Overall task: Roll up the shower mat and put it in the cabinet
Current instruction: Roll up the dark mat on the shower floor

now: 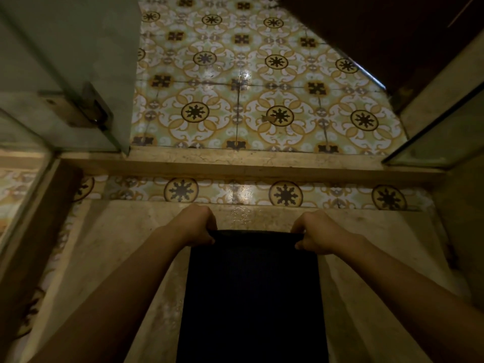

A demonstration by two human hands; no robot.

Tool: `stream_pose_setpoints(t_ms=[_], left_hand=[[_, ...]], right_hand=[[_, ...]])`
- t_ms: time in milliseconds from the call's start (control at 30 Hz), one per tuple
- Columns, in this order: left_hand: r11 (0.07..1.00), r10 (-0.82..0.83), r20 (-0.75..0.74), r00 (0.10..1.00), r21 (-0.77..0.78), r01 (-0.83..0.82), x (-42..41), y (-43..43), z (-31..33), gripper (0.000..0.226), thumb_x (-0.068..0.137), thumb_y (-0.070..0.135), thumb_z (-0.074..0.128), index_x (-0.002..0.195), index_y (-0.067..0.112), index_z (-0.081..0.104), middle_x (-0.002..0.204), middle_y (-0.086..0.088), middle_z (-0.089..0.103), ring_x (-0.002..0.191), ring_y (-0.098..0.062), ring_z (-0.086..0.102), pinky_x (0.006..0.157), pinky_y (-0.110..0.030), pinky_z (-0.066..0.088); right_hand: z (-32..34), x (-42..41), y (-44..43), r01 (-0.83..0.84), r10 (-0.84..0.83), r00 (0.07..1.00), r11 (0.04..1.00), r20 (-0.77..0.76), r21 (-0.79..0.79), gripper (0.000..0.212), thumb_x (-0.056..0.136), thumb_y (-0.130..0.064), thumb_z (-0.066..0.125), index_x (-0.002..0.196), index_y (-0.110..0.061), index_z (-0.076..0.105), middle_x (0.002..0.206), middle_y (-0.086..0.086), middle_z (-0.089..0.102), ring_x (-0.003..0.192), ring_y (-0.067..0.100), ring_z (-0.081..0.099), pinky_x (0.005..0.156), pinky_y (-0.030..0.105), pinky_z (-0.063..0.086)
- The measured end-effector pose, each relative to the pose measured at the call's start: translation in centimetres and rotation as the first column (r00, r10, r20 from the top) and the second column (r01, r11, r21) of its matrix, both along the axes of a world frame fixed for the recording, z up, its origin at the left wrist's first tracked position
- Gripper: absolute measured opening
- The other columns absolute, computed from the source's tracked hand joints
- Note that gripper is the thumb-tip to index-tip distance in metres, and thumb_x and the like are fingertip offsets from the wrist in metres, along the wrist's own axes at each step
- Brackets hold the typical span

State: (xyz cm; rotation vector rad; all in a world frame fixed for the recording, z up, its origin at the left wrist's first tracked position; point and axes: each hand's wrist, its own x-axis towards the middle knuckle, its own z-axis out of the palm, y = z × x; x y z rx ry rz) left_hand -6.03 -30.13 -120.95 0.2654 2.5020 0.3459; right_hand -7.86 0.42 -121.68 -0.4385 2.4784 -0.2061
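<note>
The shower mat is a dark, nearly black rectangle lying lengthwise on the beige stone shower floor, running from the bottom edge of the view up to my hands. My left hand grips its far left corner with the fingers curled over the edge. My right hand grips the far right corner the same way. The far edge between my hands is lifted slightly and bent over. No cabinet can be made out for certain.
A raised stone threshold crosses the view ahead of the mat, with patterned floor tiles beyond. An open glass door with a metal hinge stands at left. A glass panel and a dark wooden surface are at right.
</note>
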Motion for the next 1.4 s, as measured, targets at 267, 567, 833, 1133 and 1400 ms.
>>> stream_pose_setpoints(t_ms=[267,567,833,1133,1400], left_hand=[[0.994,-0.085,-0.142,0.986,-0.085,0.073,1.5,0.5,-0.9,0.019,0.086,0.022,0.065,0.104,0.021,0.072,0.103,-0.002,0.07,0.095,-0.02,0.062,0.076,-0.031,0.049],[0.876,-0.419,-0.143,0.897,-0.326,0.357,1.9,1.1,-1.6,0.032,0.088,0.02,0.058,0.118,0.01,0.05,0.118,-0.013,0.055,0.107,-0.028,0.052,0.091,-0.038,0.043],[0.936,-0.248,-0.278,0.928,-0.314,0.156,-1.3,2.7,-1.4,0.04,0.085,0.017,0.06,0.122,0.01,0.048,0.12,-0.01,0.053,0.109,-0.027,0.048,0.087,-0.037,0.047],[0.943,-0.253,-0.368,0.895,-0.301,0.143,0.1,2.9,-2.3,0.041,0.088,0.017,0.057,0.128,0.011,0.047,0.128,-0.01,0.048,0.111,-0.029,0.048,0.087,-0.043,0.046],[0.912,-0.236,-0.314,0.92,-0.399,0.097,0.5,4.2,-2.4,0.035,0.095,0.012,0.047,0.129,0.007,0.04,0.126,-0.015,0.052,0.115,-0.035,0.046,0.091,-0.046,0.045]], right_hand=[[-0.6,1.1,-0.1,-0.031,0.029,0.996,0.999,-0.081,-0.023,0.035,0.08,-0.023,0.076,0.114,-0.022,0.067,0.111,0.003,0.068,0.103,0.02,0.061,0.085,0.031,0.051],[-0.6,0.9,0.1,-0.222,0.229,0.963,0.973,-0.141,0.06,0.019,0.085,-0.024,0.064,0.103,-0.016,0.062,0.105,0.006,0.061,0.092,0.023,0.058,0.078,0.038,0.053],[0.2,-1.5,-1.0,-0.076,0.08,0.94,0.997,-0.332,0.025,0.024,0.076,-0.008,0.067,0.098,-0.011,0.06,0.107,0.009,0.059,0.09,0.029,0.06,0.068,0.036,0.05],[-1.0,0.8,-0.8,-0.178,0.187,0.851,0.982,-0.491,0.066,0.036,0.054,0.008,0.078,0.084,-0.004,0.061,0.081,0.013,0.059,0.066,0.031,0.059,0.046,0.035,0.045],[-1.1,1.5,-0.3,-0.203,0.228,0.846,0.974,-0.482,0.104,0.033,0.06,0.006,0.077,0.083,-0.003,0.057,0.081,0.015,0.056,0.06,0.031,0.058,0.041,0.033,0.038]])
